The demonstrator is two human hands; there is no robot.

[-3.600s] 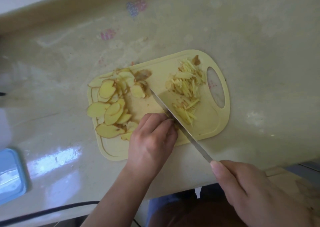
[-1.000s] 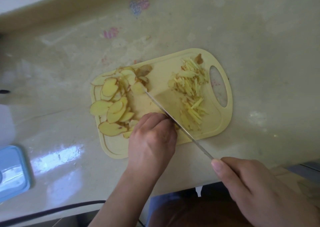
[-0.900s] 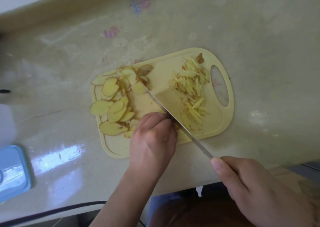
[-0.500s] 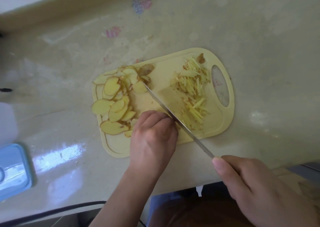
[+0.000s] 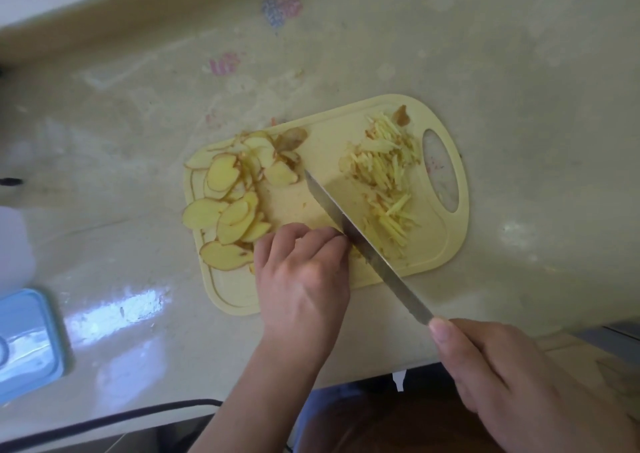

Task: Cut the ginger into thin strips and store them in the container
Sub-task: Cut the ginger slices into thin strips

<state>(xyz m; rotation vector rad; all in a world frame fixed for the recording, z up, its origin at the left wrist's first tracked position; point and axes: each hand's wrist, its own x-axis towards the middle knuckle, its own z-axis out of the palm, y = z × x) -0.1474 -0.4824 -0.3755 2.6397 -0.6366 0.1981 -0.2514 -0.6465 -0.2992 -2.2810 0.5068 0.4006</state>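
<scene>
Ginger slices (image 5: 228, 206) crowd board's (image 5: 440, 244) left; countertop (image 5: 519, 106) beyond open.

Pale yellow board (image 5: 239, 296) on a glossy beige counter (image 5: 519, 71), with ginger slices (image 5: 225, 210) heaped at its left end and a pile of strips (image 5: 388, 172) near the handle hole at its right. Left hand (image 5: 304, 276) curled knuckles-up at the board's near edge, fingertips against the flat of the knife (image 5: 363, 244). Right hand (image 5: 512, 380) gripping the handle, blade slanting up-left toward the slices; blue lid (image 5: 24, 341) at the far left edge.
</scene>
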